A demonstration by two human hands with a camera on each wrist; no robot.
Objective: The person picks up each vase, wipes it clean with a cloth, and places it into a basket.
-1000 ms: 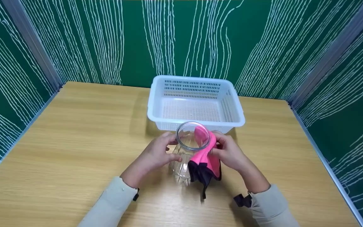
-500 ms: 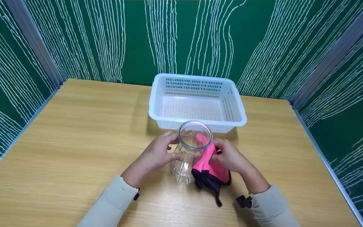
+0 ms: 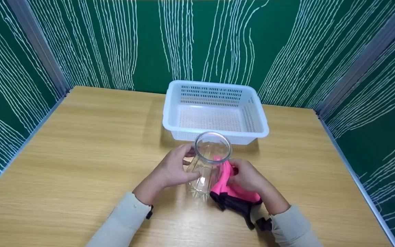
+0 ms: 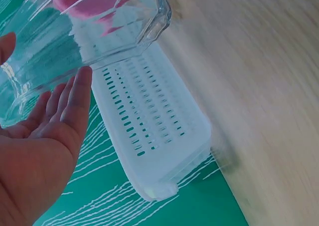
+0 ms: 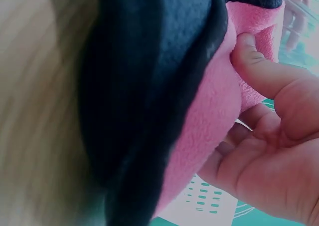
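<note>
A clear faceted glass jar (image 3: 202, 175) with a round rim stands near the middle of the table. My left hand (image 3: 175, 168) grips its left side, thumb in front and fingers behind. In the left wrist view, the fingers (image 4: 75, 101) lie along the jar's wall (image 4: 45, 51). My right hand (image 3: 247, 175) pinches a soft pink cloth with black edging (image 3: 223, 181) against the jar's right side. Thumb and fingers close on the pink fabric (image 5: 207, 121) in the right wrist view. The cloth's black part hangs down toward the right wrist.
A white perforated plastic basket (image 3: 214, 132) sits just behind the jar with nothing in it. The wooden table (image 3: 91, 154) ends at green panels (image 3: 146, 51) with white wavy lines at the back and both sides.
My right hand has slid down the jar's right side with the cloth, whose black end now spreads farther right. The left hand and jar have hardly moved.
</note>
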